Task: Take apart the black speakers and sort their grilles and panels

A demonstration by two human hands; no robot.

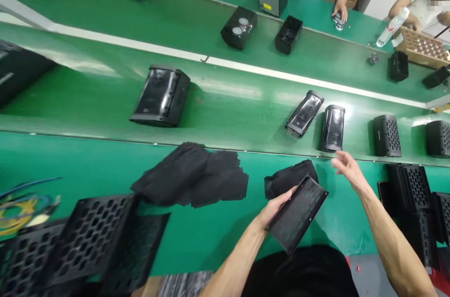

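My left hand [277,205] is closed on the edge of a black speaker grille [298,215], tilted above the green bench, its inner side facing up with dark mesh across it. My right hand [346,168] is raised to the right, fingers apart and bent, with nothing visible in them. Just beyond its fingertips stands a small black speaker [333,127] with a shiny front; a similar speaker [304,114] lies tilted beside it. Behind the held grille is a small pile of black cloth pieces [286,180]. A larger pile of black cloth [197,177] lies to the left.
Honeycomb grilles [91,236] are stacked at lower left, with more grilles [416,189] at right. A larger speaker [161,95] sits on the green conveyor [228,114]. Across it, a co-worker's hand [340,10] touches a small part; another person sits near a wooden tray [422,48].
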